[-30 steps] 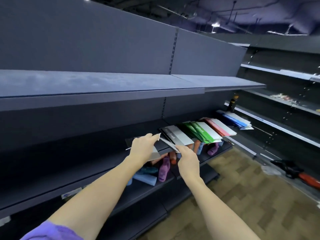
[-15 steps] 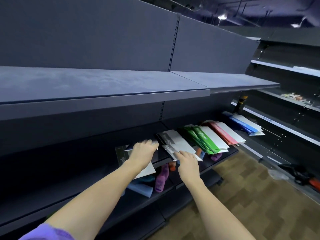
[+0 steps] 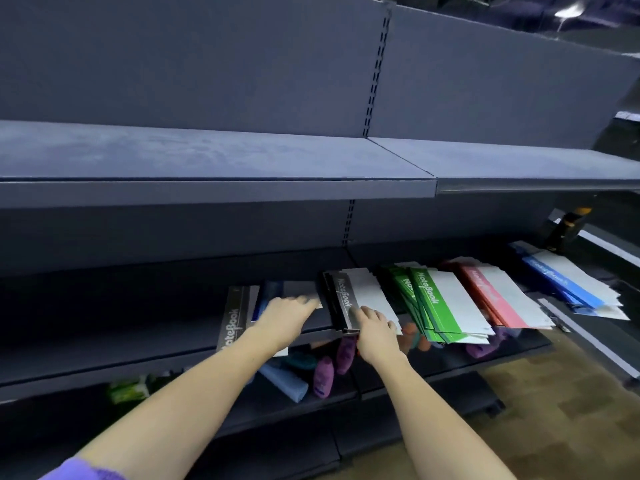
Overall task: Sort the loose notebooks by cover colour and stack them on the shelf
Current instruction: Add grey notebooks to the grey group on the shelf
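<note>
Here I look along dark grey metal shelving [image 3: 214, 192] in a dim shop aisle, with brown wood-pattern flooring [image 3: 554, 420] at the lower right of the frame. On the middle shelf [image 3: 104, 344], running from centre to right, I count four sorted piles: a grey stack [image 3: 360, 296], a green stack [image 3: 446, 306], a red stack [image 3: 498, 296] and a blue stack [image 3: 571, 282]; how many books each holds I cannot tell. Every cover carries a coloured band with "NoteBook" lettering beside a white panel. Left of centre lie loose ones: a grey notebook [image 3: 233, 320] overhanging the shelf edge and a dark blue one [image 3: 268, 294] just beside it. My left hand [image 3: 285, 315] lies on these loose books, fingers stretched forward and blurred, so I cannot tell whether it grips anything. My right hand [image 3: 374, 329] rests with relaxed, fairly straight fingers on the near end of the grey stack. On the shelf below, bottles [image 3: 323, 375] lie jumbled, two of them purple.
</note>
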